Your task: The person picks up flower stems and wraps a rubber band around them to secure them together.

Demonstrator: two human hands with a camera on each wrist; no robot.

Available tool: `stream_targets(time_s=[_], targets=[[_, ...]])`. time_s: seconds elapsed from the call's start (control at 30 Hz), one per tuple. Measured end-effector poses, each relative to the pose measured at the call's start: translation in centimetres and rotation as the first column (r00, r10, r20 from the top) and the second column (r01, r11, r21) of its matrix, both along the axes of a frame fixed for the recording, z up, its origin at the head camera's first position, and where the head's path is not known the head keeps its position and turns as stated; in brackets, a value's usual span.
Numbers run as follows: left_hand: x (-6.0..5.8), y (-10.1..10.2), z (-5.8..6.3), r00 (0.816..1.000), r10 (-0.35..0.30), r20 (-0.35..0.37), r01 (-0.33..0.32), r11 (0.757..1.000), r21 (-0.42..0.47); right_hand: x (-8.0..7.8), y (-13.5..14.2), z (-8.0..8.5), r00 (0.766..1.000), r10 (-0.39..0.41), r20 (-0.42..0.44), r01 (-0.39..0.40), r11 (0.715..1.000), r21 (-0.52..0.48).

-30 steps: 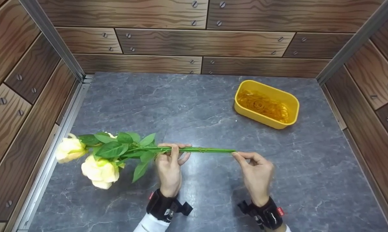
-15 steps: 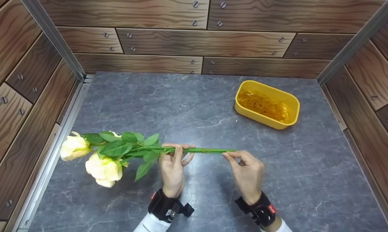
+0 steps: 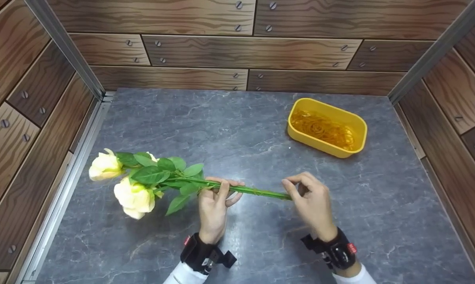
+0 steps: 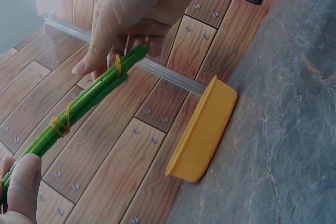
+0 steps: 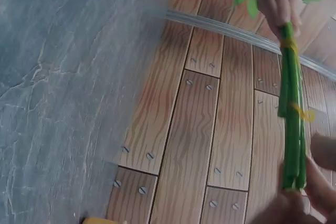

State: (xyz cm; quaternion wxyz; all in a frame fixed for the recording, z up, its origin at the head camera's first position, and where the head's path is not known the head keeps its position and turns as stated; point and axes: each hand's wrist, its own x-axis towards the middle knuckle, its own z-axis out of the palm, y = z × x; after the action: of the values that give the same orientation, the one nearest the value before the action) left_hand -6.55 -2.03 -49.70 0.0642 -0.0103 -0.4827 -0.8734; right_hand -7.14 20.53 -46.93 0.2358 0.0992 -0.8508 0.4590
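Note:
A bunch of pale yellow roses (image 3: 135,197) lies across my left hand (image 3: 214,215), blooms pointing left. The thumb and fingers of that hand grip the green stems (image 3: 245,190) below the leaves (image 3: 152,174). Around the bare part of the stems goes a yellow rubber band (image 4: 62,121); nearer the cut ends sits a second rubber band (image 4: 118,65), with a loop sticking out in the right wrist view. My right hand (image 3: 314,203) hovers at the stem ends, fingers loosely bent, its thumb apart from the stems in the right wrist view.
A yellow box (image 3: 320,148) stands at the back right of the grey marbled table (image 3: 221,130), with many rubber bands (image 3: 316,127) inside. Wood-patterned walls (image 3: 249,51) enclose the table at the back and both sides, with metal rails (image 3: 60,43) at the corners.
The bunch has shifted right and tilted, blooms up and stem ends down in the head view. My right hand moved left along the stems, then back right, and its thumb and fingertip came off them.

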Motion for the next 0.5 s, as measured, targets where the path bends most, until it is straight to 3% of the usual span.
stream_targets(time_s=[0.03,0.1,0.2,0.37,0.43,0.5], targets=[[0.0,0.0,0.0,1.0,-0.009,0.004,0.009,1.0,-0.006,-0.2,0.3,0.1,0.997,0.043,0.07,-0.042,0.999,-0.019],[0.0,0.0,-0.2,1.0,-0.027,0.012,0.028,0.999,-0.018,-0.7,0.8,0.3,0.967,0.14,0.213,-0.128,0.989,-0.07],[0.1,0.0,-0.4,0.998,-0.057,0.028,0.058,0.997,-0.044,-1.5,1.3,0.2,0.874,0.302,0.38,-0.27,0.953,-0.138],[0.2,0.2,-0.6,0.995,-0.081,0.053,0.085,0.993,-0.08,-2.2,1.3,-1.0,0.717,0.488,0.499,-0.442,0.871,-0.217],[0.1,0.2,-0.7,0.995,-0.08,0.058,0.085,0.992,-0.091,-2.0,1.0,-1.5,0.676,0.525,0.516,-0.461,0.849,-0.26],[0.0,0.2,-0.9,0.995,-0.078,0.068,0.084,0.992,-0.093,-1.8,0.6,-2.1,0.654,0.55,0.52,-0.464,0.834,-0.299]])
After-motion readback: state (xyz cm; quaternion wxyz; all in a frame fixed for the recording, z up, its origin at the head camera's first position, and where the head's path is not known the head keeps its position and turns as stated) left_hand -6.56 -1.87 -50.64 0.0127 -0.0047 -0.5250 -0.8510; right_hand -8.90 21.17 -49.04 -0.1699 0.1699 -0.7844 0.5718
